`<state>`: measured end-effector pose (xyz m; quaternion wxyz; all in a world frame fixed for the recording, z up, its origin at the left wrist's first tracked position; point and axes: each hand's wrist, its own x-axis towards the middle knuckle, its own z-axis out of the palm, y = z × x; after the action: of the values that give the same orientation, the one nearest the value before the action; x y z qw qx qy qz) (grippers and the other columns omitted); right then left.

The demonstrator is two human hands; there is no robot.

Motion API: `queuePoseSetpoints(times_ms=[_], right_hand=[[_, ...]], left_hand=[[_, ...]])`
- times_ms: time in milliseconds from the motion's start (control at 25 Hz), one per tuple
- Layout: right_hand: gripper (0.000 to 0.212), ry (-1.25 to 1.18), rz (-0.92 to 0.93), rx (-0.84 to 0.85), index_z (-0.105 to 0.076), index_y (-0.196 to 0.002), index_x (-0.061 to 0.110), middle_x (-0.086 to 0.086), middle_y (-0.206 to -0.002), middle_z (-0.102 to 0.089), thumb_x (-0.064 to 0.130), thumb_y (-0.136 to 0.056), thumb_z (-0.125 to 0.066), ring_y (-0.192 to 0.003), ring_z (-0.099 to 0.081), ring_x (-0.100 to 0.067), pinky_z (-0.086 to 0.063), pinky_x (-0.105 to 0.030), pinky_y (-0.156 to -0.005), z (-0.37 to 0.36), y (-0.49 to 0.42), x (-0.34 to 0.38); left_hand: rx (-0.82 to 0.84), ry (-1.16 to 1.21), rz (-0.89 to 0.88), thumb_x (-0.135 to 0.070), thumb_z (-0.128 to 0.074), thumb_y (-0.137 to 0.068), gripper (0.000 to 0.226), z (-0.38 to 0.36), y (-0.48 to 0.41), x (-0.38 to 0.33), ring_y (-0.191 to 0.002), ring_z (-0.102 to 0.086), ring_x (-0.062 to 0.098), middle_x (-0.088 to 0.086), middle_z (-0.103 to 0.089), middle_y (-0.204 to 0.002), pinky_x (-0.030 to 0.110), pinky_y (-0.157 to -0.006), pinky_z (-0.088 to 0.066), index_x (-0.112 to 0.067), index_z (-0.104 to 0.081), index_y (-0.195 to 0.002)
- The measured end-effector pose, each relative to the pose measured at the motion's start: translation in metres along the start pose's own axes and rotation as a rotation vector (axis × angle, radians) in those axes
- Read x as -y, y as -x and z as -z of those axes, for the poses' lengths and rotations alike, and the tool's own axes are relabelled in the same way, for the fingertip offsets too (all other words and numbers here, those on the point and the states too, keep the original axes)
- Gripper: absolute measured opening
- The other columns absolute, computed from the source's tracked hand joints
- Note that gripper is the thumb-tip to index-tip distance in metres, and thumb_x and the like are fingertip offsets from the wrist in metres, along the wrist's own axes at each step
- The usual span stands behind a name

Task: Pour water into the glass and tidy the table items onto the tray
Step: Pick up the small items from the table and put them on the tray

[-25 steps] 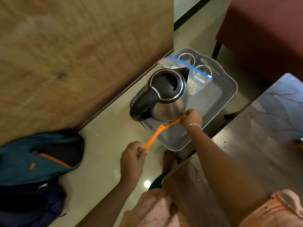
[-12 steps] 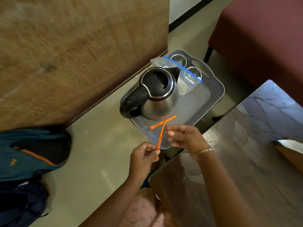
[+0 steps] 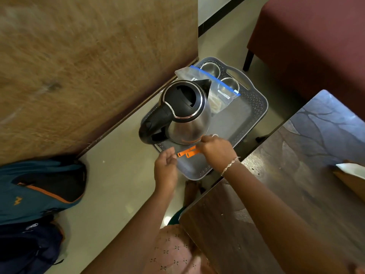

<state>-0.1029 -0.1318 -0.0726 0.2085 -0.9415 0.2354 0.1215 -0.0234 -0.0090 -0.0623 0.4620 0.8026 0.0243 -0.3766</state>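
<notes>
A grey tray [image 3: 254,113] stands on the floor. On it is a steel kettle [image 3: 185,113] with a black lid and handle, a clear zip bag [image 3: 215,89] with a blue seal, and two steel cups [image 3: 210,68] at the far end. My right hand [image 3: 216,150] pinches a folded orange strip [image 3: 187,153] just above the tray's near end, beside the kettle's base. To the left of the strip, my left hand [image 3: 166,167] hovers with relaxed fingers and holds nothing.
A dark wooden table [image 3: 296,184] fills the lower right, with a white paper [image 3: 351,169] at its right edge. A wooden panel [image 3: 88,66] stands at the left. Backpacks [image 3: 35,194] lie on the floor at the lower left. A maroon seat [image 3: 316,40] is at the upper right.
The orange strip was stretched between both hands, then bent. Now it is folded double in my right hand over the tray, and my left hand has let go.
</notes>
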Motion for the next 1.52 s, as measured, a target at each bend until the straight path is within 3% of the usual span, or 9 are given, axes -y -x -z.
queuePoseSetpoints(times_ms=[120,240,320,400,440,560,680,960,1520], right_hand=[[0.017,0.263,0.128,0.252,-0.066,-0.095,0.011,-0.012,-0.098,-0.062,0.01,-0.084,-0.054,-0.092,-0.058,-0.03,-0.037,-0.031,-0.058,-0.019,-0.021,0.004],[0.026,0.355,0.121,0.374,-0.061,-0.039,0.024,0.001,-0.045,-0.057,0.027,-0.031,-0.086,-0.042,-0.055,-0.014,-0.023,-0.015,-0.037,-0.035,-0.038,-0.001],[0.035,0.314,0.235,0.275,-0.055,-0.03,0.019,-0.001,-0.037,-0.053,0.025,-0.021,-0.088,-0.032,-0.05,-0.016,-0.021,-0.012,-0.033,-0.052,-0.046,-0.006],[0.017,0.308,0.208,0.271,-0.068,-0.055,0.011,-0.011,-0.061,-0.065,0.017,-0.05,-0.084,-0.053,-0.063,-0.025,-0.04,-0.022,-0.037,-0.042,-0.036,0.002],[0.009,0.209,0.149,0.239,-0.07,-0.08,0.006,-0.016,-0.084,-0.067,0.009,-0.071,-0.069,-0.076,-0.065,-0.031,-0.05,-0.029,-0.053,-0.039,-0.034,-0.003],[0.039,-0.068,-0.223,0.117,-0.057,-0.116,0.006,-0.016,-0.112,-0.058,-0.008,-0.082,-0.043,-0.102,-0.056,-0.036,-0.047,-0.041,-0.081,-0.035,-0.024,-0.032],[0.041,-0.197,-0.389,0.033,-0.057,-0.115,0.005,-0.019,-0.108,-0.054,-0.011,-0.079,-0.045,-0.101,-0.055,-0.038,-0.046,-0.039,-0.08,-0.027,-0.026,-0.048],[0.041,-0.272,-0.324,0.219,-0.056,-0.117,0.01,-0.019,-0.117,-0.046,-0.006,-0.081,-0.045,-0.107,-0.05,-0.041,-0.045,-0.041,-0.088,-0.029,-0.048,-0.056],[0.04,-0.35,-0.357,0.254,-0.052,-0.123,0.009,-0.019,-0.123,-0.055,-0.002,-0.086,-0.042,-0.115,-0.049,-0.036,-0.042,-0.037,-0.088,-0.016,-0.043,-0.058]], left_hand=[[0.05,-0.009,0.147,0.011,-0.036,-0.092,0.043,-0.005,-0.02,-0.007,-0.128,-0.044,0.025,0.016,-0.046,-0.139,0.034,-0.109,-0.035,0.002,-0.041,-0.133],[0.075,-0.003,0.295,0.007,-0.031,-0.095,0.039,-0.014,-0.032,-0.011,-0.124,-0.046,0.027,0.017,-0.047,-0.135,0.027,-0.094,-0.038,0.003,-0.041,-0.132],[0.117,-0.054,0.322,0.006,-0.028,-0.096,0.035,-0.021,-0.034,-0.014,-0.111,-0.053,0.027,0.015,-0.054,-0.123,0.019,-0.077,-0.042,0.005,-0.046,-0.126],[0.167,-0.094,0.314,0.005,-0.029,-0.095,0.035,-0.03,-0.036,-0.011,-0.102,-0.056,0.026,0.012,-0.057,-0.121,0.022,-0.072,-0.046,0.005,-0.051,-0.122],[0.171,-0.134,0.313,0.002,-0.029,-0.095,0.036,-0.033,-0.038,-0.009,-0.104,-0.057,0.028,0.014,-0.057,-0.124,0.029,-0.077,-0.046,0.003,-0.052,-0.122],[0.111,-0.302,0.34,-0.003,-0.027,-0.095,0.04,-0.04,-0.044,-0.004,-0.121,-0.048,0.031,0.016,-0.047,-0.136,0.039,-0.096,-0.042,-0.002,-0.041,-0.133],[0.085,-0.34,0.352,-0.001,-0.027,-0.094,0.04,-0.047,-0.043,-0.002,-0.122,-0.048,0.034,0.021,-0.046,-0.136,0.042,-0.097,-0.043,0.003,-0.039,-0.132],[0.065,-0.504,0.304,0.002,-0.032,-0.09,0.037,-0.055,-0.049,0.004,-0.117,-0.051,0.04,0.025,-0.051,-0.129,0.049,-0.096,-0.045,0.005,-0.049,-0.123],[0.157,-0.747,0.156,0.003,-0.039,-0.089,0.025,-0.061,-0.045,0.005,-0.106,-0.056,0.042,0.028,-0.061,-0.112,0.047,-0.083,-0.049,0.011,-0.058,-0.104]])
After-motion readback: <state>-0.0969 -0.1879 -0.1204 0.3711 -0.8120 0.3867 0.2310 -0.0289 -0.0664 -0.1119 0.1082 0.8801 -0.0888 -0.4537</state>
